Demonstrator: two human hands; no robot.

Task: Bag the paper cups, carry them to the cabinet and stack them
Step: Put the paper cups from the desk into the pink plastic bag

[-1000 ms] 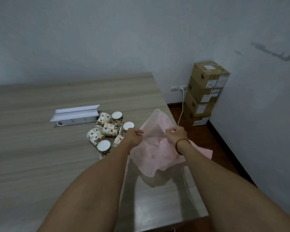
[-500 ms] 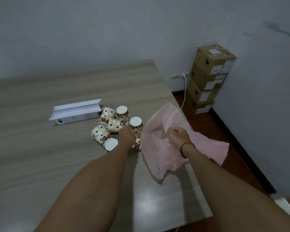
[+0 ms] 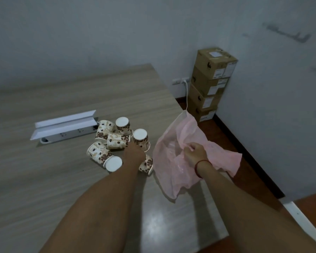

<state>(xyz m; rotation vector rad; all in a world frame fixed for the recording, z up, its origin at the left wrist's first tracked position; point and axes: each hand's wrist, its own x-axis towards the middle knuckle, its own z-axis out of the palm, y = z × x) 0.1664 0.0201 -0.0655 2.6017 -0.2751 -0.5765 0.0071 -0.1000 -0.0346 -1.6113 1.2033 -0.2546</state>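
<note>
Several paper cups with a brown bean print lie tumbled on the wooden table (image 3: pixel 62 179); one (image 3: pixel 117 140) lies on its side, another (image 3: pixel 140 136) stands upside down. My left hand (image 3: pixel 135 153) is down among the cups, between the upside-down one and a cup (image 3: pixel 147 164) by my wrist. Its fingers are hidden, so its hold is unclear. My right hand (image 3: pixel 194 152) pinches the rim of a thin pink plastic bag (image 3: pixel 173 161), which hangs open at the table's right edge.
A white power strip (image 3: pixel 66 135) with a folded white card (image 3: pixel 66 122) on it lies left of the cups. Stacked cardboard boxes (image 3: pixel 210 83) stand in the corner by a wall socket (image 3: pixel 181 81), whose white cable runs down toward the bag. The wall is close on the right.
My left hand let go of the bag and moved left into the cups. The bag now hangs from my right hand alone, shifted slightly right.
</note>
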